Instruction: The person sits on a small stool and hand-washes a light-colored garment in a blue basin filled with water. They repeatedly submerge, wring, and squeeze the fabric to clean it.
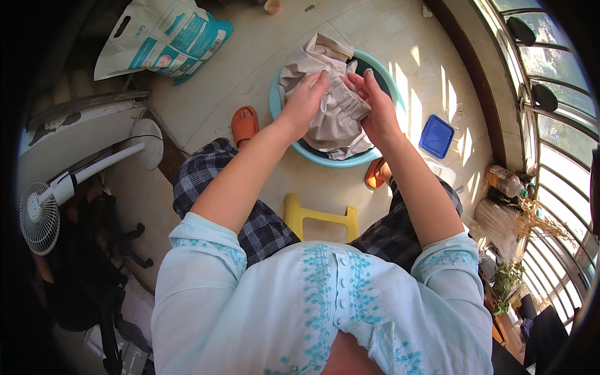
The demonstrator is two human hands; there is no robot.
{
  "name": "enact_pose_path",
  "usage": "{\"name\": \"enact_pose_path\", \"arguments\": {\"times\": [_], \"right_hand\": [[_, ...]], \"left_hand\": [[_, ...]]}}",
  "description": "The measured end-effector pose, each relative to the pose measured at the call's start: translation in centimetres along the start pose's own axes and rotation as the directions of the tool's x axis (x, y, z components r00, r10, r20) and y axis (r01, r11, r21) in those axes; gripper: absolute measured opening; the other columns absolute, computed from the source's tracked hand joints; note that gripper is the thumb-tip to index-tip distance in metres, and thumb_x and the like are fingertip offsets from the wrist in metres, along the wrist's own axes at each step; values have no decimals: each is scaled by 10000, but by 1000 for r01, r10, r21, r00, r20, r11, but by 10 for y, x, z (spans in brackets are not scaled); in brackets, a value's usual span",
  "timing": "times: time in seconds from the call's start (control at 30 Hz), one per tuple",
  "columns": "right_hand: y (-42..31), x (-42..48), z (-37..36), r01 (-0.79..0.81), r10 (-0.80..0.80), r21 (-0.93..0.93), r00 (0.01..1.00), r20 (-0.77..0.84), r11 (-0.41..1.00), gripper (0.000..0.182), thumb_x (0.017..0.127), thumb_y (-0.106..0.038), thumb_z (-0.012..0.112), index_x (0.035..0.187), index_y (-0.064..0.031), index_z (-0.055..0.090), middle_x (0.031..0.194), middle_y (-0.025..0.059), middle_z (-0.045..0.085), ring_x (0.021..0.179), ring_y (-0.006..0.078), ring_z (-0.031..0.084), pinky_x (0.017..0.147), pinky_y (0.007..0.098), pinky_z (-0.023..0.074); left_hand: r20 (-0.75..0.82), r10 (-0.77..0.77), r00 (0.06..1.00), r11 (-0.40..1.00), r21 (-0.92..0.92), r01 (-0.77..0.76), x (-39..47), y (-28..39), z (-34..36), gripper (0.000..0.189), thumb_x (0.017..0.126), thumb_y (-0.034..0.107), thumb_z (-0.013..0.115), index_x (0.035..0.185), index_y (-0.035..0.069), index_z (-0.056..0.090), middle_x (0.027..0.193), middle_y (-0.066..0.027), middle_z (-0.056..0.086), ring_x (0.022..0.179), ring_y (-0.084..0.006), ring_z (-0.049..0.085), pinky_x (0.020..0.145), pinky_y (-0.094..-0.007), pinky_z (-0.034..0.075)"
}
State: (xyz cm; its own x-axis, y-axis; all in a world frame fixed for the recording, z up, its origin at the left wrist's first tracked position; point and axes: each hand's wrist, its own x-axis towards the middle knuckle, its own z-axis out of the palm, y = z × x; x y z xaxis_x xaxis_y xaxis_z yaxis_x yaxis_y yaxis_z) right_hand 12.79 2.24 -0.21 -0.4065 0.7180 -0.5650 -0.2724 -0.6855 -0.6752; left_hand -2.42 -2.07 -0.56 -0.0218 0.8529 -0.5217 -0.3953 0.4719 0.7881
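Observation:
A beige garment [323,124] with a gathered elastic waistband is bunched over a light-blue plastic basin [393,89] on the floor. My left hand [304,101] grips the cloth at the left of the waistband, thumb on top. On the waistband's right side, my right hand [375,105] holds the fabric with its thumb raised. Part of the cloth hangs over the basin's far left rim. Dark material or shadow shows inside the basin, and I cannot tell which.
A yellow plastic stool [321,215] is between my legs. A blue lid [437,136] lies right of the basin. The white-and-teal bag [168,44] stands far left, the white fan [40,211] near left. Bottles [504,180] and a barred window [558,108] line the right.

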Motion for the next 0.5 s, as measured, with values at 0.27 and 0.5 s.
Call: {"name": "enact_pose_path", "arguments": {"times": [0.27,0.5], "right_hand": [[6,3,15,185,-144,-518,982,118,835,384,820,-293,634,1038,23,620,936,85,645,851,135,579,746,273,448],[7,-10,16,245,-282,-849,952,119,468,250,816,-224,636,935,-5,617,758,105,621,649,156,574,617,295,458]], "left_hand": [[-171,105,980,969,240,-62,7,-18,-9,316,926,330,483,1028,32,480,966,-68,526,887,-137,461,793,-261,382],[-272,125,954,990,97,-102,13,-27,-5,251,921,261,496,993,21,493,929,-41,522,852,-114,454,766,-257,384]]}}
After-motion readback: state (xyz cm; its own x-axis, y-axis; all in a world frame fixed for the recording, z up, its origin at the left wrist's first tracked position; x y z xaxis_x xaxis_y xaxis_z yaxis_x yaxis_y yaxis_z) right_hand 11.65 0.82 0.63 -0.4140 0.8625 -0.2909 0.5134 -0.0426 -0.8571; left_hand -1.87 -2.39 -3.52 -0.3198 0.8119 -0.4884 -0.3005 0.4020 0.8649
